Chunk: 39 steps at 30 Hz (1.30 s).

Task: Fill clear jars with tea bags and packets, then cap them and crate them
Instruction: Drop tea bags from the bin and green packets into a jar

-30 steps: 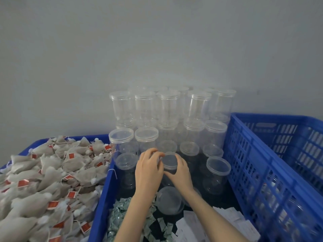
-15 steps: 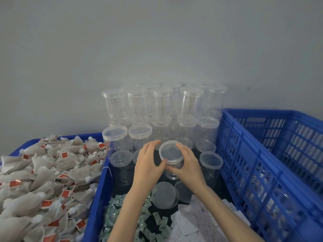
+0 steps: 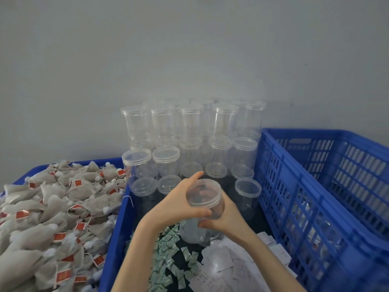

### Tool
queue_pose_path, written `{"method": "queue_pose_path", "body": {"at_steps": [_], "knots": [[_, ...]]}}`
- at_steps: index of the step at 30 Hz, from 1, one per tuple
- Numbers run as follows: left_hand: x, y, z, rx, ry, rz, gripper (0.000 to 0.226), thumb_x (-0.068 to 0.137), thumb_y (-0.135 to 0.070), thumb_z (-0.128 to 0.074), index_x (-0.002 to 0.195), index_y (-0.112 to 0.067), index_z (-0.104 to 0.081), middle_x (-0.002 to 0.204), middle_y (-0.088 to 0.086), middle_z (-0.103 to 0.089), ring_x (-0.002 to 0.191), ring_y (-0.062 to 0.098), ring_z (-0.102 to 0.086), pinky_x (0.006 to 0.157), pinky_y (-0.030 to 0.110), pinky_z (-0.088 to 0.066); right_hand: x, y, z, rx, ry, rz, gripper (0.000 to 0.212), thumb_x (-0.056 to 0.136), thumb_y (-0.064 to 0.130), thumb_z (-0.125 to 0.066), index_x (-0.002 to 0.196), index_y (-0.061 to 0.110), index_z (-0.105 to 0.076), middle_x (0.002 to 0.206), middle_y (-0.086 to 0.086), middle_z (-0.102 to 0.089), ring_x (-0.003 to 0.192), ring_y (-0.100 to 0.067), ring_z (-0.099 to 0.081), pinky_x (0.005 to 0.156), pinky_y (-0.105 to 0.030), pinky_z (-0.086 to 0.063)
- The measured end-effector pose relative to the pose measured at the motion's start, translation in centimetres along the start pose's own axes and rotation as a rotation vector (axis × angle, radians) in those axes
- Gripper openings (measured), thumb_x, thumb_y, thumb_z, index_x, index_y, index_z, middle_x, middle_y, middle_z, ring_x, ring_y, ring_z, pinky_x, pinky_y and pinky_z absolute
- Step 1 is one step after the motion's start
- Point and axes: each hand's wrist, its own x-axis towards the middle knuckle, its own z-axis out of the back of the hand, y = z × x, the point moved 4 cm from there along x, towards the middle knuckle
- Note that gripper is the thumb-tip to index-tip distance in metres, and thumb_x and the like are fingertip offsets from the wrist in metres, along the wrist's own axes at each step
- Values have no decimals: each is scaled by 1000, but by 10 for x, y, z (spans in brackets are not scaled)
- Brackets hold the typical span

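Left hand (image 3: 179, 204) curled round the lid (image 3: 203, 191) of a clear jar (image 3: 205, 211), thumb across the near edge of the cap, index finger stretched along the far rim. Right hand (image 3: 223, 220) wrapped round the jar body just beneath, thumb tip at the near side, fingers seen through the plastic on the far side. Both gripping, one above the other, touching at the thumbs.

Jar held clear above the middle crate (image 3: 117, 234), long axis close to upright, top tipped slightly towards the camera and left. Seemingly empty inside, though hard to be sure through the fingers. Lid on the left hand's side, body on the right's: probably a twist-off next, lid turning about that upright axis while the right hand holds the body fast.

Outward: green packets (image 3: 168, 260) heaped just near and below the hands, white paper slips (image 3: 235, 268) to their right. Tea bags (image 3: 52, 216) with red tags piled well left, in a separate bin, nearer the left hand. Stacked capped jars (image 3: 189, 131) far, against the wall. Slatted blue crate (image 3: 315, 197) right, nearer the right hand.
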Motion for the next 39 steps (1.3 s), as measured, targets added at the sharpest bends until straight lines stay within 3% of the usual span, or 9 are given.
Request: {"method": "queue_pose_path", "body": {"at_steps": [8,13,15,19,23,29,32,35,39], "knots": [[-3,-9,-15,130,-193,27,91,59,-52,-75,141,-30,-44,120,-25,-48,114,-7,-48,87,7,-35,-10,3,-20,-285,-303,-171,83,42,62,-73,118,40,-49,93,26,-62,86,26,-55,63,-2,-45],[-14,-21,-41,138,-700,244,97,67,-62,-69,148,-24,-33,136,-7,-37,123,13,-45,94,24,-40,-8,-1,-28,-147,-417,-133,40,71,24,-81,99,35,-55,95,11,-69,97,-9,-70,82,-27,-56],[-11,-24,-44,303,-652,264,99,70,-69,-62,150,-26,-25,144,-2,-33,133,19,-36,107,33,-32,-9,4,-24,-201,-459,-92,48,80,7,-77,108,36,-53,103,15,-64,100,-10,-67,84,-25,-54],[-6,-24,-23,478,-222,124,97,76,-62,-65,151,-42,-6,160,-4,10,148,20,12,118,48,4,-17,12,-12,-217,-332,-84,80,50,40,-88,119,34,-48,100,25,-62,88,15,-61,70,-2,-45],[-6,-29,7,297,104,15,82,79,-44,-74,144,-48,-26,153,-11,-21,144,14,-20,110,32,-26,-16,19,-20,-213,-260,-87,83,56,29,-92,126,29,-48,105,20,-63,91,15,-61,70,-2,-46],[-13,-39,-26,558,-569,272,72,81,-67,-51,141,-31,-37,134,2,-46,118,24,-50,97,35,-39,-15,26,-41,-224,-543,20,51,82,13,-76,125,26,-53,118,11,-60,108,-9,-61,88,-22,-49],[-10,-33,-25,539,-331,237,94,80,-75,-45,153,-29,-6,149,10,-33,135,29,-35,109,41,-30,-19,23,-35,-272,-539,52,64,72,25,-86,120,32,-45,114,21,-54,102,8,-57,84,-9,-46],[-20,-30,4,464,-4,175,106,76,-66,-59,152,-35,8,130,-2,-59,113,14,-57,99,36,-45,-21,12,-20,-203,-518,0,81,58,30,-92,126,27,-48,118,9,-63,105,-3,-62,85,-22,-53],[-14,-36,28,564,-100,30,105,74,-58,-69,153,-35,-4,135,-8,-49,122,12,-48,105,37,-41,-22,15,-18,-203,-450,-14,87,50,42,-93,124,35,-48,116,13,-65,103,-4,-64,82,-19,-53]]}}
